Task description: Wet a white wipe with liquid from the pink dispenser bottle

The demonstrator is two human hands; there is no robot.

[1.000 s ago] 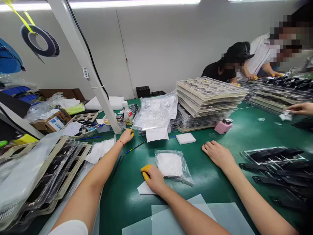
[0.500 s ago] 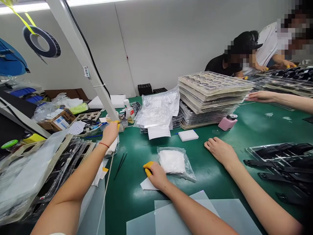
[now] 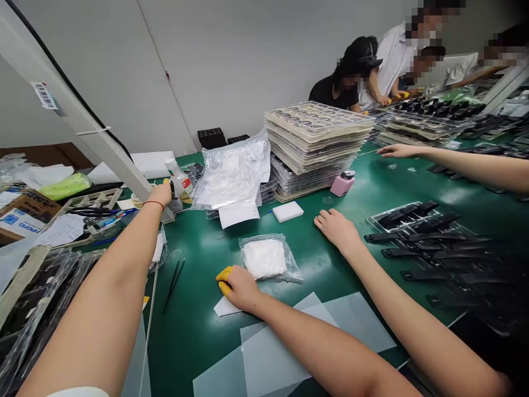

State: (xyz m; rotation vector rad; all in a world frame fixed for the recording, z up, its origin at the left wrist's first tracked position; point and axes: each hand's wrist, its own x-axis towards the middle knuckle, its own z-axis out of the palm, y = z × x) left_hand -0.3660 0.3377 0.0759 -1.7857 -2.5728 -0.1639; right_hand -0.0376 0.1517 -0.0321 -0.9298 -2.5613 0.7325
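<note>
"Head view. Left hand?"

"Left hand is reached out to the foot of the white post. Fingers look curled, but they're mostly hidden by the back of the hand; whether anything is gripped can't be told. A red band is worn on the wrist."

"Nearest thing?"

"Labelled bottle, just right of that hand. Contact can't be told."

"Right hand?"

"Right hand is laid low over the white sheet, thumb and a finger in yellow covers, a small gap left between them. The sheet is partly covered by the hand; whether it's pinched can't be told."

"Around it?"

"Clear bag with white contents is set just beyond, slightly right. Black tweezers are laid to its left, white block farther beyond, translucent sheets on the near side, partly covered by the forearm."

"Other hands?"

"Two, not the wearer's. One is rested on the green table, right of and beyond the right hand; another is held out farther off. Black straps are spread well right."
</note>
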